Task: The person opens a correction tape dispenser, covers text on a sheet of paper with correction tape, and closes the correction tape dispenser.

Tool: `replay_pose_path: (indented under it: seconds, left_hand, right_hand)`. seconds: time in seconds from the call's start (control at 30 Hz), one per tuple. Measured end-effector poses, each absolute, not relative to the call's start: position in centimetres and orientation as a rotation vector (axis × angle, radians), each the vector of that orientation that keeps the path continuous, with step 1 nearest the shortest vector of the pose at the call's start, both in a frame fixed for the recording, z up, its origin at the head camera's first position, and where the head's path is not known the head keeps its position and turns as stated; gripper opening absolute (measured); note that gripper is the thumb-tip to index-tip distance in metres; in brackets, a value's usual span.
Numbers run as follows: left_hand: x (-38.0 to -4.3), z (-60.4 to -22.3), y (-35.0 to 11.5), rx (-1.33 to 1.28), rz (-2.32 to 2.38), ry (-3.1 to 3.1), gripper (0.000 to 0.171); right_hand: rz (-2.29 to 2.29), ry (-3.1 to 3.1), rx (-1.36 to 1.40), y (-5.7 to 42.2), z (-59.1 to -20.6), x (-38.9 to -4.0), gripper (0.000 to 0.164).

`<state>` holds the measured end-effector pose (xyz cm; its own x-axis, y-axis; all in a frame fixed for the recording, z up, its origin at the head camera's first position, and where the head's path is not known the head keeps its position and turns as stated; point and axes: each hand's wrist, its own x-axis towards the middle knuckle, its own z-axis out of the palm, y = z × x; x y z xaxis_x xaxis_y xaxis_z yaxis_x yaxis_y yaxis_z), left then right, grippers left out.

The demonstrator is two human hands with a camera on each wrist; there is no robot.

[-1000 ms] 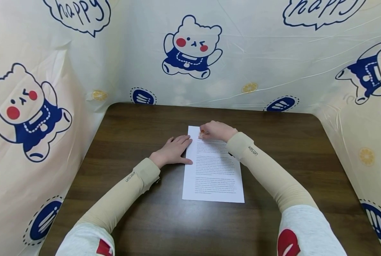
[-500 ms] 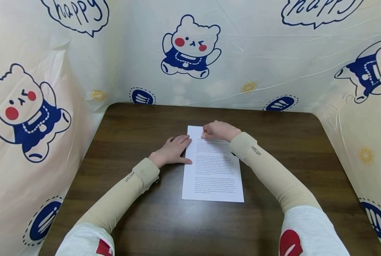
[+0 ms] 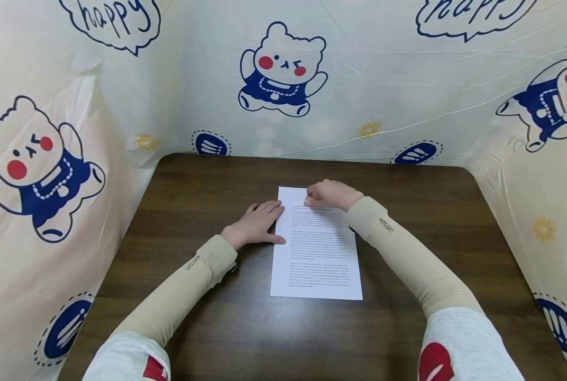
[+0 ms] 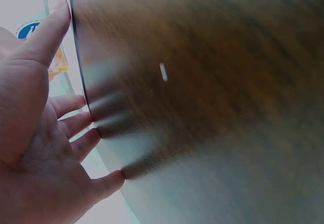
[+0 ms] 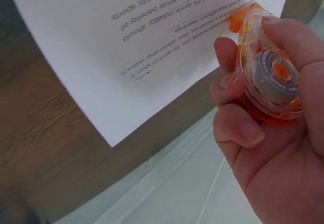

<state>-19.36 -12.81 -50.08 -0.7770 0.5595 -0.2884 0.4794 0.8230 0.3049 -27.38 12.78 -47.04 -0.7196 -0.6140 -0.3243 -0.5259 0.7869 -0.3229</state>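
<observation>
A printed sheet of paper lies upright on the table in the head view. My left hand rests at its left edge with fingers spread, the thumb and fingertips on the margin. Near the top of the sheet, my right hand grips a correction tape dispenser, mostly hidden there. The right wrist view shows the correction tape clearly: a transparent case with an orange bottom and a grey reel, held between thumb and curled fingers. Its orange tip end is over the lines of text. In the left wrist view, the left palm faces the camera.
The dark wooden table extends around the sheet on all sides. A pale curtain printed with bears hangs behind the table and along both sides. A small white streak shows on the tabletop.
My right hand has slid steadily to the right with the correction tape, along the upper part of the sheet. The left hand has stayed in place.
</observation>
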Motion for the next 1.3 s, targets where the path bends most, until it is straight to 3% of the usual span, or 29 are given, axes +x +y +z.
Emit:
replay_pose_path:
  seconds: [1.3]
  left_hand:
    - [-19.5,-50.7,-12.9,0.771,0.31,2.642,0.104]
  right_hand:
    - [-0.285,2.58,-0.764,16.1,-46.8,-26.8,0.027]
